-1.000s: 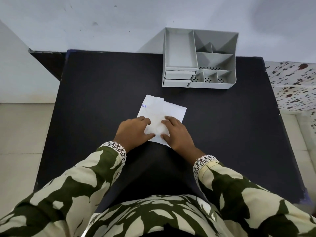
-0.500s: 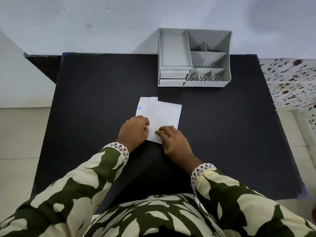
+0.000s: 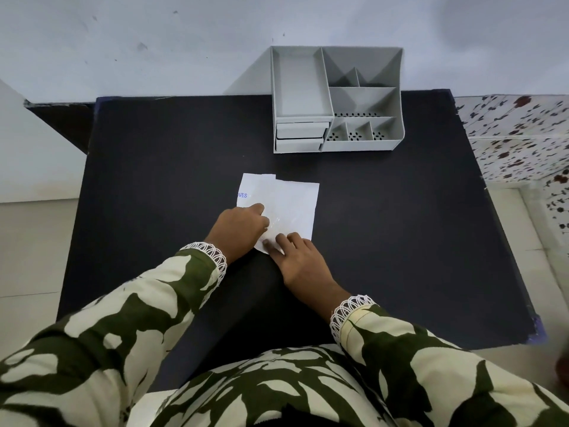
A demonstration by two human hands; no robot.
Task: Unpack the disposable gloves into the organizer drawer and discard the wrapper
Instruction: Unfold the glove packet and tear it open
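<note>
A white paper glove wrapper (image 3: pixel 289 204) with blue lettering lies flat in the middle of the black table (image 3: pixel 154 167). My left hand (image 3: pixel 238 228) is curled on its near left edge, fingers pinching the paper. My right hand (image 3: pixel 300 260) rests on the wrapper's near corner, fingertips pressing it down. A clear, shiny film, possibly the gloves, shows between the two hands. The grey organizer (image 3: pixel 335 100) stands at the table's far edge; its two small drawers (image 3: pixel 300 137) at the front left are closed.
A pale wall runs behind the table. A speckled white surface (image 3: pixel 517 137) adjoins the table on the right. Tiled floor lies to the left. My patterned green and cream sleeves fill the bottom of the view.
My right hand has slid back toward me, from the wrapper's middle to its near corner. My left hand has closed tighter on the left edge. The wrapper stays flat.
</note>
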